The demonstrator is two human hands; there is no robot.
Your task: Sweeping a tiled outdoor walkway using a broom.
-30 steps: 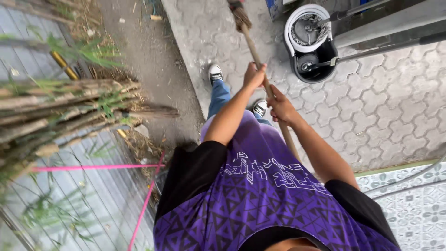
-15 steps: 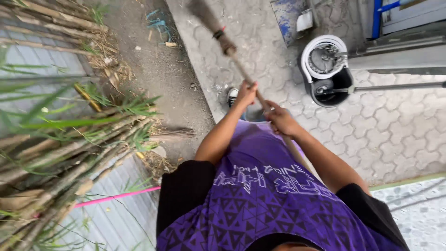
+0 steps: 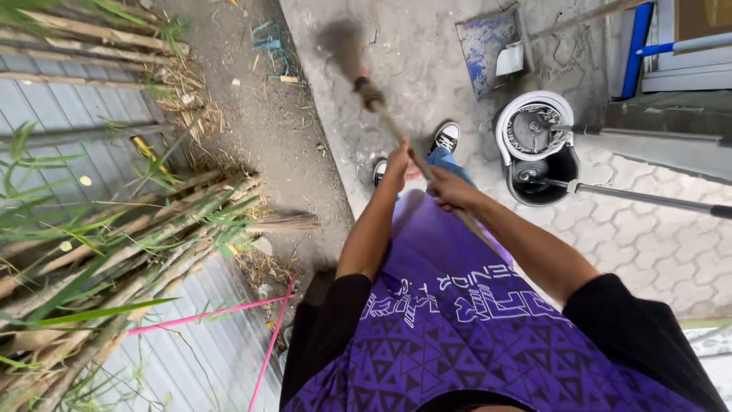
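Both hands clamped on a broom: right hand [image 3: 450,188] lower on the thin wooden handle [image 3: 404,141], left hand [image 3: 396,162] just above it. Beyond the grip the handle rises to a dark binding, then a motion-blurred dark brush head [image 3: 341,43] over grey paving [image 3: 427,69]. Right of the grip, a mop bucket [image 3: 537,149]; farther off, a blue dustpan [image 3: 488,46].

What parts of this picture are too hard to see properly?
Head view, the only one:
- Blurred bristle head of the wooden-handled broom: motion smears its shape.
- Broom handle's lower end: lost against the purple patterned shirt.
- Left hand and right hand grip the handle; palms face away.
- Blue-handled tool: cut off by the top edge.
- Round black-and-white mop bucket: contents too small.
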